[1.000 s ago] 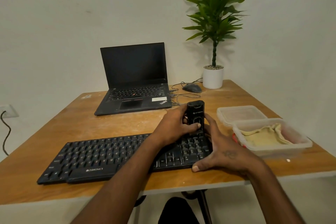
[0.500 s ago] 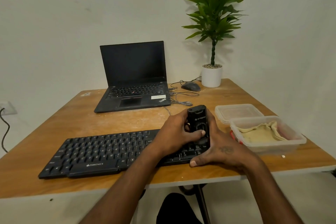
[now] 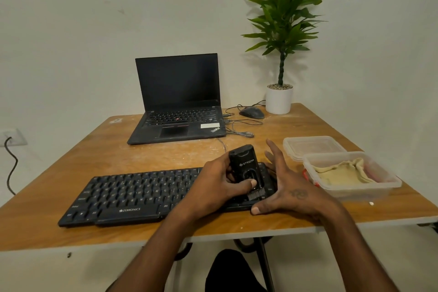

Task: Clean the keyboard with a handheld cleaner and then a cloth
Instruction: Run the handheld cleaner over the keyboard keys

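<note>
A black keyboard (image 3: 132, 194) lies along the front of the wooden table (image 3: 142, 156). My left hand (image 3: 218, 185) grips a black handheld cleaner (image 3: 244, 163) upright, its brush end pressed on the keys at the keyboard's right end. My right hand (image 3: 289, 187) rests flat against the keyboard's right edge, fingers spread and thumb on the table, holding nothing. A yellow cloth (image 3: 341, 173) lies crumpled in a clear plastic container (image 3: 384, 185) to the right of that hand.
An open black laptop (image 3: 177, 99) stands at the back, with a mouse (image 3: 252, 112), loose cables (image 3: 239, 129) and a potted plant (image 3: 279, 99) to its right. A clear lid (image 3: 312, 146) lies behind the container. The table's front edge is close under my wrists.
The cleaner has come nearer along the keyboard's right end. My right hand's fingers have opened and spread away from the cleaner.
</note>
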A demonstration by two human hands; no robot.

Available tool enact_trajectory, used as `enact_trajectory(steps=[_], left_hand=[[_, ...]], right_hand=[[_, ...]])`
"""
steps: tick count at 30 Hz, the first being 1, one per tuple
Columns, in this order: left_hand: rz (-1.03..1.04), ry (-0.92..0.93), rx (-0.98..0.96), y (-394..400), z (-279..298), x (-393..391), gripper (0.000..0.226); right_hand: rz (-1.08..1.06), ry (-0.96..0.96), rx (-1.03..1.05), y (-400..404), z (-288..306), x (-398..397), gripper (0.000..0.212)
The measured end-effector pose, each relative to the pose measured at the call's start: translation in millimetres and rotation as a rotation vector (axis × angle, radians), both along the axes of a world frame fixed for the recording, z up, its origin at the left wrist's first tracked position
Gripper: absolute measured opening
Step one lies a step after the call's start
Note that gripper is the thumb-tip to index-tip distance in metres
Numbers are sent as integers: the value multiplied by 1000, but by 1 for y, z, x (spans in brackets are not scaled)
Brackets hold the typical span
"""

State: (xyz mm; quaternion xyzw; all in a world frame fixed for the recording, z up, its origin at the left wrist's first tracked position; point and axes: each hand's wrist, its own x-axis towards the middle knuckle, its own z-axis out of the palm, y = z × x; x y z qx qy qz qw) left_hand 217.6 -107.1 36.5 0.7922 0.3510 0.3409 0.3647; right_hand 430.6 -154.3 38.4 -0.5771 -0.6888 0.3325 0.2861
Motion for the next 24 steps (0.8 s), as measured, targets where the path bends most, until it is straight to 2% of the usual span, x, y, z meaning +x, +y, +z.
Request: enact_trajectory(steps=[6,11,15,20,24], left_hand=[[136,-82,-76,-3,-2,-11,56],[240,-401,-310,-9,3,-18,64],[262,-587,-457,-17,11,-24,54],[356,-759,-509,-22,16,-28,51],[433,-879,-536,-23,15,-31,57]], right_hand=[[-19,-26,-13,0,-2,0,149],[-21,-11,14,0,-7,-1,147],[7,31,23,0,-7,0,141],[-112,182,154,-8,1,-25,107],[-237,500,223,-11,9,-80,61]])
